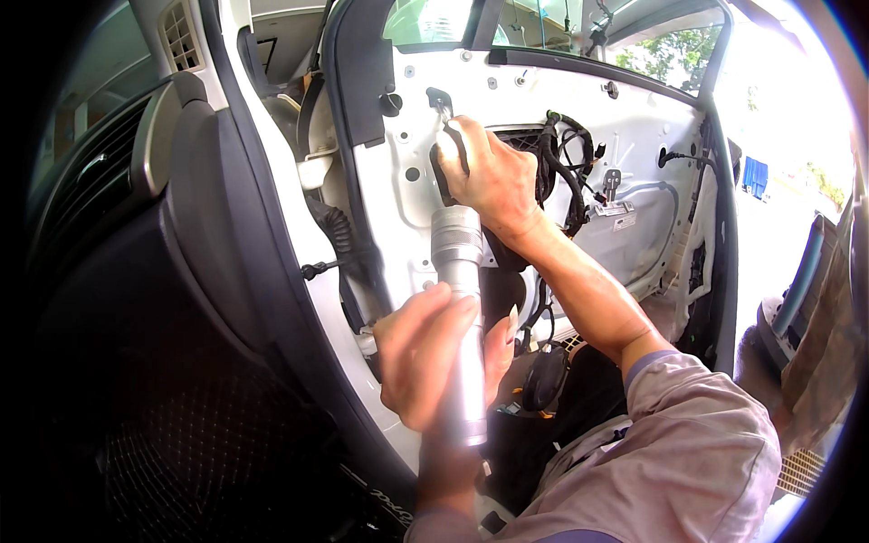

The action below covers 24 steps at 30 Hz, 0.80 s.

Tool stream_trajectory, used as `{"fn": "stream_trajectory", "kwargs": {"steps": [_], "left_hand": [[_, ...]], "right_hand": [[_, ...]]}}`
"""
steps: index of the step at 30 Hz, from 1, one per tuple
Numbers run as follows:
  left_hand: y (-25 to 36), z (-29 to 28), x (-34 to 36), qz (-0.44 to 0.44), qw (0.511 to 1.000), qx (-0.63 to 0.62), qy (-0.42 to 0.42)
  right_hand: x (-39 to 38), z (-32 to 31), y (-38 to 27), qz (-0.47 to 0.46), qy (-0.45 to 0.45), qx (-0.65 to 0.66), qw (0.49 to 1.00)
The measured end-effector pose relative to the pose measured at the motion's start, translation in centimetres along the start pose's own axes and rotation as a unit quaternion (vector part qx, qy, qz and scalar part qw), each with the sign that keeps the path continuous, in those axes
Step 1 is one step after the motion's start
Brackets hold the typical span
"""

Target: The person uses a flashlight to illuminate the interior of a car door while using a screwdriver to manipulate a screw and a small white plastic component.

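Note:
My left hand (425, 357) is wrapped around a silver metal flashlight (459, 271), which points up toward the bare white inner panel of an open car door (634, 136). My right hand (489, 172) reaches across to that panel and grips a black part (444, 172) at the edge of a large opening. What lies behind my right hand is hidden. A bundle of black wiring (566, 167) hangs in the opening just right of my right hand.
The dark dashboard and door pillar (208, 208) fill the left side. A black rubber boot (339, 231) joins door and body. A black floor mat (181, 452) lies low on the left. Loose cables and a black part (546, 378) sit at the door's bottom.

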<state>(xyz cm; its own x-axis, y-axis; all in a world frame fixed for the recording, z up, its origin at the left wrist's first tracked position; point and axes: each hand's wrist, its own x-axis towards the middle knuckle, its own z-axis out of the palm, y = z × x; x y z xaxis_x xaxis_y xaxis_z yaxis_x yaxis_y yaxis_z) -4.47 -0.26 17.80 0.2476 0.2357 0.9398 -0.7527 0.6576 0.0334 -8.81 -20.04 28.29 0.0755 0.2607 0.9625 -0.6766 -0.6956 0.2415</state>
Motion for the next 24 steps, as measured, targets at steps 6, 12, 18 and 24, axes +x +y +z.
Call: {"fn": "stream_trajectory", "kwargs": {"steps": [6,12,18,24], "left_hand": [[-0.4,0.1,-0.1,0.009,1.0,-0.003,0.003],[-0.2,-0.1,-0.1,-0.006,1.0,-0.003,-0.007],[-0.4,0.2,-0.1,0.011,1.0,0.008,0.001],[-0.6,0.3,-0.3,0.009,1.0,0.003,0.001]], "right_hand": [[0.4,-0.6,-1.0,-0.009,0.057,-0.03,0.998],[0.2,-0.7,-1.2,0.046,0.012,0.013,0.999],[0.4,-0.3,-0.5,-0.031,0.069,-0.049,0.996],[0.4,-0.6,-1.0,0.044,0.024,0.002,0.999]]}}
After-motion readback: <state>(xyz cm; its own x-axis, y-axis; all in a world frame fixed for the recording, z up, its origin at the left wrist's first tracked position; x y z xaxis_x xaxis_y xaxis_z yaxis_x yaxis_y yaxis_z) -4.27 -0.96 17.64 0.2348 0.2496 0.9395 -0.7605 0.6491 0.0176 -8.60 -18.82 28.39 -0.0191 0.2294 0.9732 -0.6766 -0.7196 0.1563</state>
